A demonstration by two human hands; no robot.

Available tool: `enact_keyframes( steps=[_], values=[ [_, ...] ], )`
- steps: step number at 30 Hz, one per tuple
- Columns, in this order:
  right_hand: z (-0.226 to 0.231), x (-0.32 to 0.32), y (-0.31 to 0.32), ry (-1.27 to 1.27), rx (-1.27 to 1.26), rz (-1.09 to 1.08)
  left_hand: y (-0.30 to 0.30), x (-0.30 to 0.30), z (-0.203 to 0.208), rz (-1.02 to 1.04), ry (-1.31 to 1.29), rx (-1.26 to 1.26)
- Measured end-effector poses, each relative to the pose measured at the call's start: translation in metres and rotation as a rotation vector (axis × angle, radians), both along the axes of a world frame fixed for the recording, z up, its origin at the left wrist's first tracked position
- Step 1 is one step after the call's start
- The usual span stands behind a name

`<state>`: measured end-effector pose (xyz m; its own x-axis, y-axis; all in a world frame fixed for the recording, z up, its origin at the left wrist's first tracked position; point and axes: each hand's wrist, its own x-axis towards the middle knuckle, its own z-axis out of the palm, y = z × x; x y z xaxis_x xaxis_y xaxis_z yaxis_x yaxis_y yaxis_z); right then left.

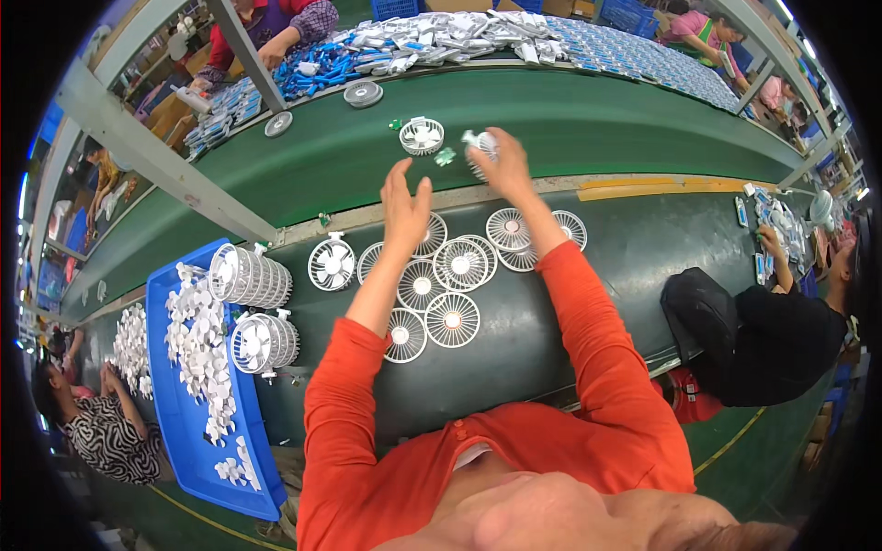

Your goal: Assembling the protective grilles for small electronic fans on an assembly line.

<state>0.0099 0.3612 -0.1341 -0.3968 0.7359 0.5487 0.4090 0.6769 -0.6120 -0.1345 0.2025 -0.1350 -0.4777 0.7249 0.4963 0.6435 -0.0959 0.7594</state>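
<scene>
Over the green conveyor belt (570,119), my right hand (507,168) grips a white fan housing (480,154) held on its side. My left hand (405,204) is above the belt's near edge, fingers spread and holding nothing. Just beyond it a round white fan housing with blades (422,136) lies on the belt. Between that housing and my right hand sits a small green part (445,157). Below my forearms, several round white fan grilles (452,320) lie on the dark work table, some overlapping. Another bladed fan housing (331,264) rests to their left.
Stacked fan housings (250,275) stand at the left beside a blue bin (260,459) with white fan blades. Grey discs (363,94) lie on the belt. Beyond it are piled white and blue parts (441,39). Co-workers sit on both sides; a dark bag (700,310) is at right.
</scene>
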Motion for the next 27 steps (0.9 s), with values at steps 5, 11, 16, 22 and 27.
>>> enact_keyframes(
  steps=[5, 11, 16, 22, 27],
  values=[
    [-0.017, 0.064, -0.014, -0.195, 0.079, 0.067, 0.053, -0.066, -0.026, 0.182, 0.096, -0.247],
    [-0.013, 0.099, -0.079, -0.413, 0.046, 0.332, 0.135, -0.095, -0.026, 0.216, 0.106, -0.508],
    [-0.013, 0.084, -0.086, -0.38, -0.023, 0.366, 0.131, -0.104, -0.029, 0.214, 0.203, -0.557],
    [0.017, 0.097, -0.091, -0.19, -0.043, 0.393, 0.094, -0.04, -0.02, 0.209, -0.075, -0.249],
    [0.049, 0.046, -0.124, -0.08, 0.071, 0.412, 0.026, 0.001, -0.029, 0.025, -0.569, 0.219]
  ],
)
